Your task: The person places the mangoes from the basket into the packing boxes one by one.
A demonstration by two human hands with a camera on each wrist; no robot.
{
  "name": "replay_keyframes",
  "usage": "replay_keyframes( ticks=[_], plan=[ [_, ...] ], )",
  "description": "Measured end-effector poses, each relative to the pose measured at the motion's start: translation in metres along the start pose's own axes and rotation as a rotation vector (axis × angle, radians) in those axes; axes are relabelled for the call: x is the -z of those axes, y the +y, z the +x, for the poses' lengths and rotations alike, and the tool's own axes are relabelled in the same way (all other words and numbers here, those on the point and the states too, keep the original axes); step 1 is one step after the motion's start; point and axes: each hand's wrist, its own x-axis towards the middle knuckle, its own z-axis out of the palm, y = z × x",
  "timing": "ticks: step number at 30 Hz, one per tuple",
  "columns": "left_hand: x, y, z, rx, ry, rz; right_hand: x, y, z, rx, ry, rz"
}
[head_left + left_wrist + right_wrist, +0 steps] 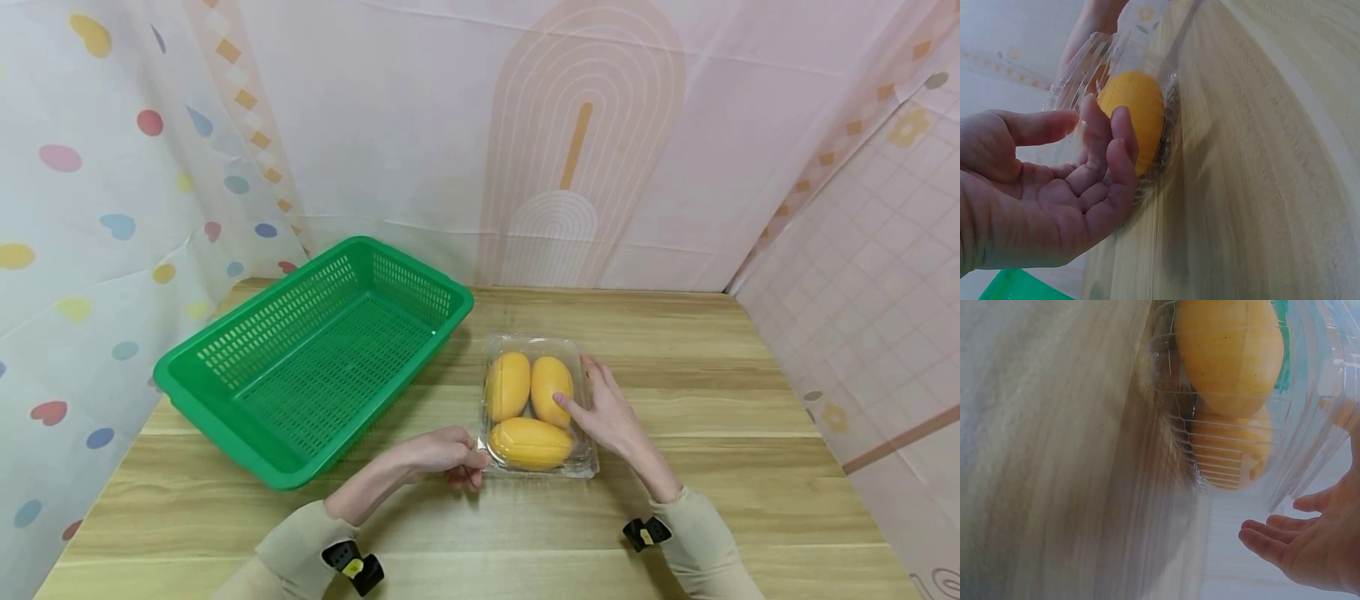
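A clear plastic clamshell box lies on the wooden table with three yellow mangoes inside. Thumb and forefinger of my left hand pinch the box's near left corner, and the other fingers curl loosely below. In the left wrist view that hand is close beside one mango seen through the plastic. My right hand is at the box's right side, its fingers extended and the thumb over the lid. From the right wrist, those fingers look straight, next to the box's rim.
A large green plastic basket with slotted walls stands at the left of the table, set at an angle. Patterned cloth hangs behind the table and along both sides. Bare wood extends to the right of the box.
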Motion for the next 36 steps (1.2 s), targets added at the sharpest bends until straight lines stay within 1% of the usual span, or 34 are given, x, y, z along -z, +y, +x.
replay_keyframes(
  ticks=[5, 9, 13, 19, 22, 24, 30, 33, 36],
  plan=[
    [0.001, -0.001, -0.001, 0.01, -0.009, 0.016, 0.0, 0.001, 0.0, 0.011, 0.009, 0.007],
    [0.001, -0.001, -0.001, 0.037, -0.012, 0.028, 0.001, 0.001, 0.0, 0.011, 0.008, 0.01],
    [0.0, 0.0, -0.001, 0.051, -0.008, 0.0, 0.001, -0.001, 0.0, 0.018, 0.006, 0.007],
    [0.0, -0.002, 0.0, 0.022, 0.002, -0.051, 0.0, -0.001, 0.002, 0.02, 0.001, 0.008],
    [0.0, -0.005, 0.002, -0.004, 0.004, -0.09, 0.0, -0.001, 0.002, 0.024, 0.001, 0.006],
    [0.0, -0.007, 0.003, -0.019, 0.016, -0.12, 0.0, -0.001, 0.002, 0.027, 0.003, 0.003],
    [-0.001, -0.013, 0.007, -0.026, 0.054, -0.183, 0.0, -0.001, 0.002, 0.021, -0.004, -0.006],
    [-0.001, -0.015, 0.008, -0.036, 0.05, -0.218, 0.0, -0.001, 0.001, 0.021, -0.004, -0.002],
    [0.001, -0.017, 0.008, -0.045, 0.035, -0.234, 0.0, 0.0, 0.001, 0.022, -0.002, 0.003]
  ],
)
